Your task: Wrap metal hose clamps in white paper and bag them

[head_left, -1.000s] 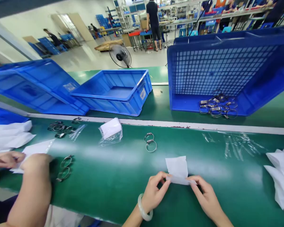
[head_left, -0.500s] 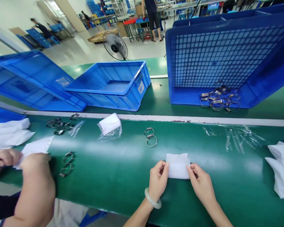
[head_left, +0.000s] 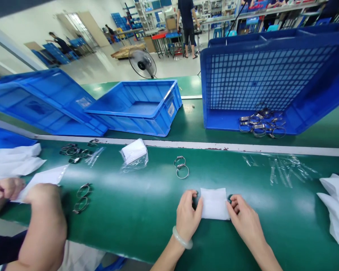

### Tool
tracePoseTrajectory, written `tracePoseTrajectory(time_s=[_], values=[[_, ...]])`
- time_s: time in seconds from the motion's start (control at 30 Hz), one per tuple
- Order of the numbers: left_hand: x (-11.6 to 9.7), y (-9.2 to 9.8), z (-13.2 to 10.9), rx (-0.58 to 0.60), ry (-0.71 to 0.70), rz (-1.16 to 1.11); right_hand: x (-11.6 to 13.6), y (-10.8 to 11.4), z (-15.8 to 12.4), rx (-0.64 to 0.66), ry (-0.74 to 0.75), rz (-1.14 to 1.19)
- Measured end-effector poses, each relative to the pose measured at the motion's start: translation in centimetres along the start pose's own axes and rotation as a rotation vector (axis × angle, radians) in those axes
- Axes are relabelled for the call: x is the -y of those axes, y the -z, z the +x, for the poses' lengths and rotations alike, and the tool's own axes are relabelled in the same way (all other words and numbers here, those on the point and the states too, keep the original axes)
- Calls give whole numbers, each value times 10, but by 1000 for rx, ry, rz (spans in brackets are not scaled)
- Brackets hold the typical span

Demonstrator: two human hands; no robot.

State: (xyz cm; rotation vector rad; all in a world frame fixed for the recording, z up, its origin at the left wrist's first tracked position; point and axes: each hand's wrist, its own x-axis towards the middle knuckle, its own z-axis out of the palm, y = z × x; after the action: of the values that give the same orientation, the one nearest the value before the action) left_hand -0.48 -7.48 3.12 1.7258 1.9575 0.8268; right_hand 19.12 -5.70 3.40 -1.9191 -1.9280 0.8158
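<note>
- White folded paper, one piece: between the person's two hands, low over the green bench, right of centre.
- Left hand, bare: thumb at the paper's left edge, fingers curled, a narrow gap between thumb and forefinger; whether the edge is pinched cannot be told.
- Right hand, bare: thumb at the right edge, fingers bent inward; grip narrow — pinch or mere touch, cannot tell.
- Pale bangle, one: on the left wrist.
- Metal rings, a pair, touching: on the bench, beyond the left hand.
- White stack in clear plastic, one: farther off, left of the rings.
- Clear strips, several: loose on the bench, toward the right.
- White sheets, crumpled: at the right edge.
- Large blue crate, on its side, mesh base at the rear; a cluster of metal clamps inside.
- Blue bin, upright: beyond the wrapped stack.
- Co-worker's forearm, at left: hands over a white sheet — a second pair of rings nearby.
</note>
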Motion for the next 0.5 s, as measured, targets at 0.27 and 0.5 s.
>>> tracePoseTrajectory(time_s=[0.27, 0.5], values=[[-2, -6, -9, 295, -339, 282, 7, -10, -15, 148, 460, -186], [43, -6, -23, 191, -275, 194, 3, 8, -9, 188, 306, -186]])
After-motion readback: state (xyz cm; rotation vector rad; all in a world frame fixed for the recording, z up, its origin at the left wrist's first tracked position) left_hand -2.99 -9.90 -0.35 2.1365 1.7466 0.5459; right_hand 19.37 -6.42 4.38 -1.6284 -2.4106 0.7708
